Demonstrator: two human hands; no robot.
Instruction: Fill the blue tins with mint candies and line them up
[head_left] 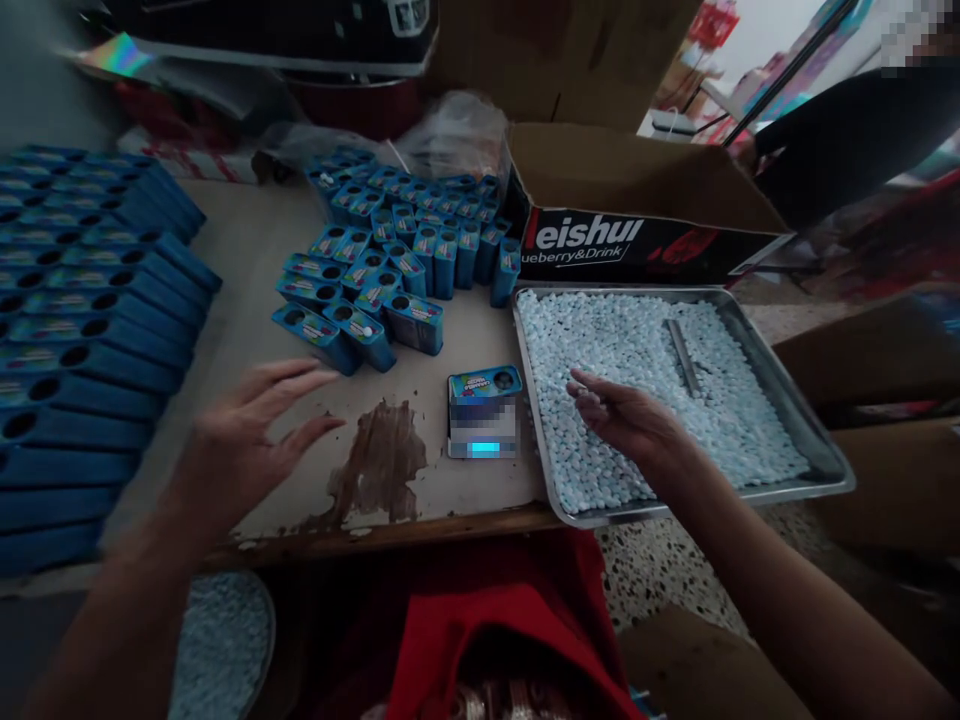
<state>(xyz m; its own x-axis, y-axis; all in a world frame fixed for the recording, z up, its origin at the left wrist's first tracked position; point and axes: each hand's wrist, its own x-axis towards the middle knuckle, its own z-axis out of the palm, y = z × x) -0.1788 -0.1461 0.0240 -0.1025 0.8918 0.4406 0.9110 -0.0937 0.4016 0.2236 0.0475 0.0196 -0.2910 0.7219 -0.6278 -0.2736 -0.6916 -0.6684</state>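
Note:
My left hand (pixel 251 435) hovers over the worn table top (pixel 247 250) with its fingers spread and nothing in it, just short of a cluster of small blue tins (pixel 397 255). My right hand (pixel 626 415) reaches over the near left part of a metal tray (pixel 817 445) filled with pale blue candies (pixel 622 340); its fingertips are pressed together, and whether they hold a candy is too small to tell. Between my hands one blue tin (pixel 484 412) lies flat on the table.
Rows of stacked blue tins (pixel 82 330) fill the left side. An open cardboard box (pixel 637 215) stands behind the tray, and a metal bar (pixel 684 357) lies on the candies. Another person's dark sleeve (pixel 847 130) is at the far right. A round dish of candies (pixel 221 645) sits below the table edge.

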